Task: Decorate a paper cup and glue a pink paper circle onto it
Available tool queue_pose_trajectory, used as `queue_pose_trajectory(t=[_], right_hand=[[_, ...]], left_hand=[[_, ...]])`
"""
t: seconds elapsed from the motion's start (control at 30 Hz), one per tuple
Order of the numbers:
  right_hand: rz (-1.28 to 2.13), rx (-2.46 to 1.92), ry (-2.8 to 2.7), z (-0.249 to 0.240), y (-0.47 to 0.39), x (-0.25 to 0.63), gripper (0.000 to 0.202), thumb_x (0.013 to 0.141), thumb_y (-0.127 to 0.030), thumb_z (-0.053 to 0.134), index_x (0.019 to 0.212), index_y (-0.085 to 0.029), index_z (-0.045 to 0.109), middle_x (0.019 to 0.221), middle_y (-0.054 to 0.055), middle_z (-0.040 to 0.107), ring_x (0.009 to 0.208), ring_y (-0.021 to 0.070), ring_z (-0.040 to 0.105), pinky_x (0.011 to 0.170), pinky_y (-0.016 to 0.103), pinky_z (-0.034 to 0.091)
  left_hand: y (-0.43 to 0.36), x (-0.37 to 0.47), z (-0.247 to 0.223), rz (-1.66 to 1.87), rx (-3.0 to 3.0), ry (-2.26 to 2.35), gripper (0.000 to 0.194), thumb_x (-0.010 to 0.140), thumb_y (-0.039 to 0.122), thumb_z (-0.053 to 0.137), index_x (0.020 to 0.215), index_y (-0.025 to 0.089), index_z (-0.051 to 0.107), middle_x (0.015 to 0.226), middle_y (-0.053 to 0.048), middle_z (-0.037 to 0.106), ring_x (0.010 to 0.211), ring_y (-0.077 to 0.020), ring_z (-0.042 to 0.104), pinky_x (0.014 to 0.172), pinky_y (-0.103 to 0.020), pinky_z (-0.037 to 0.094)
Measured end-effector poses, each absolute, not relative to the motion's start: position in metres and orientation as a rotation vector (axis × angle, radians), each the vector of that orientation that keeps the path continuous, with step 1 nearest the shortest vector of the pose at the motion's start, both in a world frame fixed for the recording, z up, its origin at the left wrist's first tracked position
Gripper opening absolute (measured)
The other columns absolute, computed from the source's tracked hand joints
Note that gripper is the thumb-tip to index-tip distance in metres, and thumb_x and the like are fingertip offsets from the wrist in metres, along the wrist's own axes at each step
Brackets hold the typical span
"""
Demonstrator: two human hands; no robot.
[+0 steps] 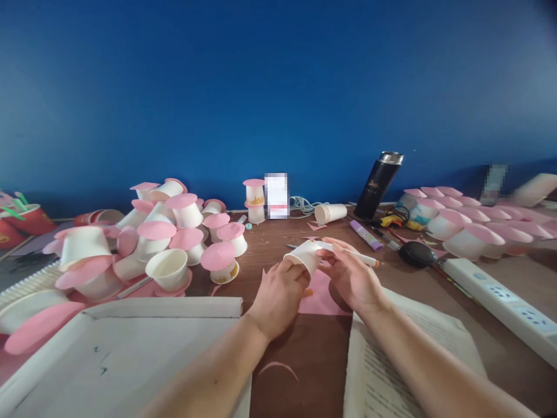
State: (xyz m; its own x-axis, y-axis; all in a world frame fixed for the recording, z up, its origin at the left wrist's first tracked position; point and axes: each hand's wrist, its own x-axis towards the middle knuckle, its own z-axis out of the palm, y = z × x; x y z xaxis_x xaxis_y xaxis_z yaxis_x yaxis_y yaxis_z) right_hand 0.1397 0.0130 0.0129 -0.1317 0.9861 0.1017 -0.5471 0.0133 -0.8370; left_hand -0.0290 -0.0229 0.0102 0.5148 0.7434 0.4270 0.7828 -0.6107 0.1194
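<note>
My left hand is closed around a white paper cup, which lies tilted on its side with its rim toward me and to the left. My right hand is closed on a white pen with an orange end, and its fingers are at the cup's base. Where the pen's other end lies is hidden behind the fingers. Under the hands lies a sheet of pink paper on the brown table. A pair of scissors seems to lie behind the cup, mostly hidden.
Paper cups with pink discs are piled at left; more stand at right. A black flask, stacked cups, a purple glue stick and a power strip are around. A white box lid and printed sheet lie in front.
</note>
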Motion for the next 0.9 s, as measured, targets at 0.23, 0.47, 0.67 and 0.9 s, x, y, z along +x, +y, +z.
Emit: queue_pose_trajectory(t=[0.23,0.47,0.67,0.9], right_hand=[[1.430,-0.663,-0.972,0.009,0.013,0.137,0.016,0.078,-0.032,0.067,0.092,-0.023,0.070,0.089,0.002,0.070,0.083,0.0159,0.065,0.085,0.035,0.050],[1.229,-0.718,-1.170,0.010,0.006,0.134,0.017,0.082,-0.033,0.063,0.093,-0.022,0.070,0.090,0.004,0.071,0.085,0.0192,0.067,0.087,0.038,0.051],[0.953,-0.853,-1.465,0.020,-0.004,0.137,0.020,0.085,-0.033,0.060,0.099,-0.022,0.068,0.087,0.005,0.073,0.087,0.0205,0.068,0.083,0.035,0.052],[0.627,-0.939,-1.644,0.027,-0.012,0.133,0.017,0.086,-0.027,0.059,0.099,-0.023,0.068,0.090,0.003,0.073,0.087,0.0179,0.067,0.078,0.028,0.053]], left_hand=[[-0.022,-0.028,0.013,-1.657,-2.677,-1.995,0.031,0.086,0.040,0.050,0.072,0.016,0.064,0.078,-0.005,0.064,0.075,-0.0179,0.056,0.069,-0.030,0.048],[-0.015,-0.028,0.009,-3.047,-2.281,-2.031,0.033,0.083,0.044,0.055,0.084,0.013,0.068,0.080,-0.006,0.066,0.077,-0.0157,0.058,0.074,-0.027,0.046],[-0.008,-0.030,0.006,-4.014,-1.302,-1.775,0.018,0.078,0.025,0.066,0.092,0.013,0.064,0.089,-0.008,0.066,0.079,-0.0142,0.062,0.071,-0.026,0.051],[-0.004,-0.033,0.006,-4.140,-0.622,-1.876,0.003,0.077,0.012,0.063,0.077,0.010,0.060,0.076,-0.007,0.063,0.069,-0.0119,0.060,0.070,-0.026,0.053]])
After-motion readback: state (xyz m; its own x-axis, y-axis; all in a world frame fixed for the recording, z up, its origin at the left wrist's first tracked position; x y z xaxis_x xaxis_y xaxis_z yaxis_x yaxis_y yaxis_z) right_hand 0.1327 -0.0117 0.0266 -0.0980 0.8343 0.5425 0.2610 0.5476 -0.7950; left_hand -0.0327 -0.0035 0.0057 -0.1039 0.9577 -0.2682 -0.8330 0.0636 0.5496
